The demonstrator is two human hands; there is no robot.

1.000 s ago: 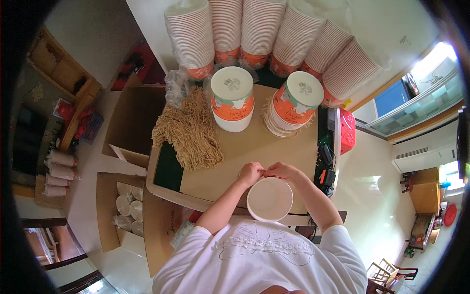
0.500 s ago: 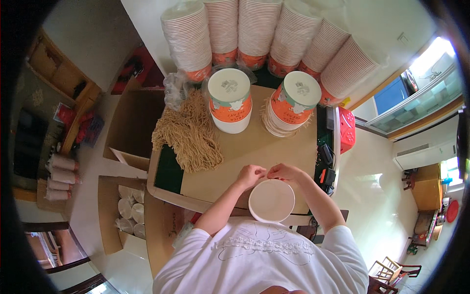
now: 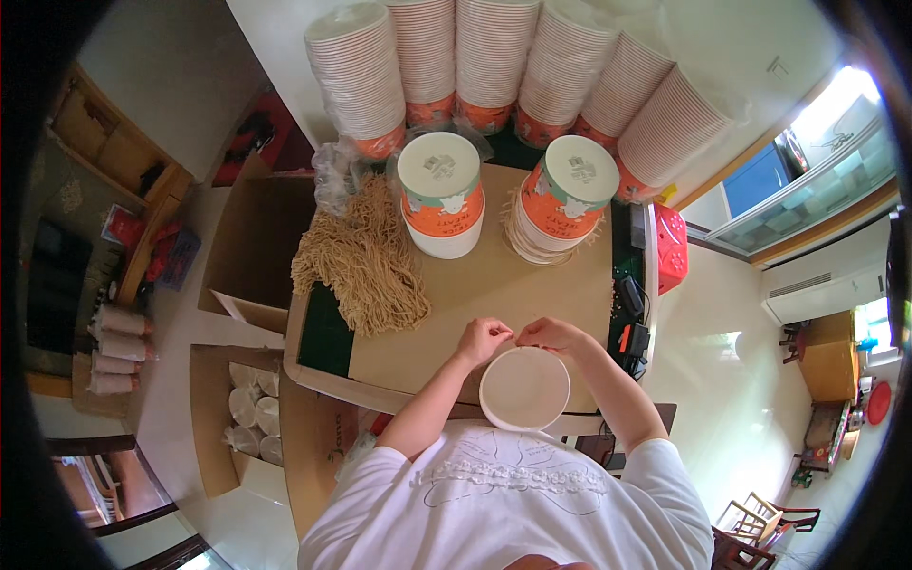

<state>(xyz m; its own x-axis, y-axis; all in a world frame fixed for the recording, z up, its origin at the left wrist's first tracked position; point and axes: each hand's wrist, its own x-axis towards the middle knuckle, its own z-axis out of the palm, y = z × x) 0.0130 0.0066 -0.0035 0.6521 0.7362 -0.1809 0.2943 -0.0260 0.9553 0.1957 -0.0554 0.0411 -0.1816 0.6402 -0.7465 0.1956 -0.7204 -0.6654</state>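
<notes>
A white paper bucket (image 3: 524, 389) stands mouth up against my chest, at the table's near edge. Just beyond its far rim, my left hand (image 3: 482, 339) is closed in a pinch. My right hand (image 3: 551, 334) pinches close beside it, fingertips nearly touching the left ones. What lies between the fingers is too small to make out. To the left, a loose heap of tan cords (image 3: 370, 271) spreads over the table. Farther back stand an upside-down orange-and-green bucket (image 3: 443, 214) and, right of it, another upturned bucket (image 3: 568, 209) with tan cords around its lower part.
Tall plastic-wrapped stacks of buckets (image 3: 496, 57) line the table's back. Crumpled clear plastic (image 3: 334, 176) lies beside the cords. Black chargers (image 3: 634, 318) sit at the right edge, near a red stool (image 3: 671, 249). Left of the table, an open carton (image 3: 214, 418) holds wrapped white items.
The whole view has shifted slightly. Both hands remain pinched at the bucket's far rim, with only a slight change in the fingers.
</notes>
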